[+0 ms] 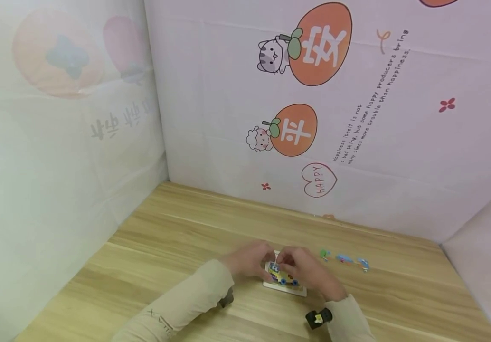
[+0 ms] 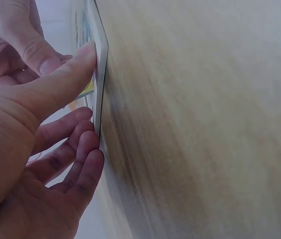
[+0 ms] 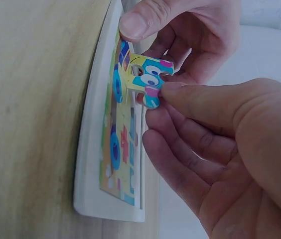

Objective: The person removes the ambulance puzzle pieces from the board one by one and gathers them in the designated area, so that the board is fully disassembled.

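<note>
A white-framed puzzle board (image 3: pixel 83 191) lies on the wooden table, with a yellow and blue vehicle picture in it. In the right wrist view, the right hand (image 3: pixel 225 134) pinches a puzzle piece (image 3: pixel 150 79) with two cartoon eyes between thumb and fingers, tilted up from the board. The left hand (image 2: pixel 36 134) rests its thumb on the board's edge, its other fingers bent beside the frame. From the head view, the left hand (image 1: pixel 251 260) is at the board's left side and the right hand (image 1: pixel 307 268) above its right part.
Several loose blue and green puzzle pieces (image 1: pixel 344 259) lie on the table (image 1: pixel 177 228) to the right of the board. Behind the table hangs a printed white cloth (image 1: pixel 220 95), and another cloth (image 1: pixel 57 166) stands along the left side.
</note>
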{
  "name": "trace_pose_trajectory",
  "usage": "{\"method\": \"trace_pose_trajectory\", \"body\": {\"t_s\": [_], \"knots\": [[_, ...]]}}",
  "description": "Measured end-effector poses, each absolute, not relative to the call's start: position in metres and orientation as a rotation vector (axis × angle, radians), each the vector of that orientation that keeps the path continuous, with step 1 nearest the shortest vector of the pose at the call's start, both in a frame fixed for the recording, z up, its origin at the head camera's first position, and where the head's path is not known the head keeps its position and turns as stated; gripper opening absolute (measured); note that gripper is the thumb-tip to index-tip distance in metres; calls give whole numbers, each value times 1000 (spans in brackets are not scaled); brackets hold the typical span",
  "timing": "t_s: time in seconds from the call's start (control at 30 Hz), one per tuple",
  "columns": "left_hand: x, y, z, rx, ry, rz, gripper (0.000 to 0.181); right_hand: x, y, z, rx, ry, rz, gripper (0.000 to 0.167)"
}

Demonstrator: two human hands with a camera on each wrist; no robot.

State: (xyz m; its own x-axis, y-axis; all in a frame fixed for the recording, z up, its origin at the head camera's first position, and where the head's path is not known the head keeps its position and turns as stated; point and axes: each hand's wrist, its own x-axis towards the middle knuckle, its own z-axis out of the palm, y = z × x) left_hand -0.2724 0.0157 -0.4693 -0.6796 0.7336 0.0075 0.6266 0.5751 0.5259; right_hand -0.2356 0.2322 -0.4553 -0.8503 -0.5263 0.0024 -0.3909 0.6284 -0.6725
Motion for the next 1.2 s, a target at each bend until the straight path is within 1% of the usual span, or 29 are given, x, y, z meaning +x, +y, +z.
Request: {"method": "trace_pose_trajectory", "body": {"t_s": [0.13, 0.37, 0.5, 0.67, 0.8, 1.03, 1.2], "knots": [[-273, 16, -469, 1133, 2600, 739, 44, -237, 234, -457, -771, 2690, -1038, 5], [-271, 15, -467, 1127, 2612, 724, 53, -241, 244, -459, -824, 2770, -1035, 5], [-270, 16, -466, 1151, 2621, 694, 53, -238, 255, -453, -750, 2764, -1056, 4], [-270, 16, -466, 1152, 2625, 688, 51, -234, 276, -450, -701, 2848, -1024, 3], [-271, 15, -469, 1156, 2627, 690, 51, -228, 298, -448, -659, 2908, -998, 8], [-271, 13, -471, 1152, 2618, 716, 52, -221, 337, -443, -598, 2935, -977, 4], [-271, 14, -470, 1148, 2614, 707, 53, -221, 354, -443, -554, 2937, -926, 4]]}}
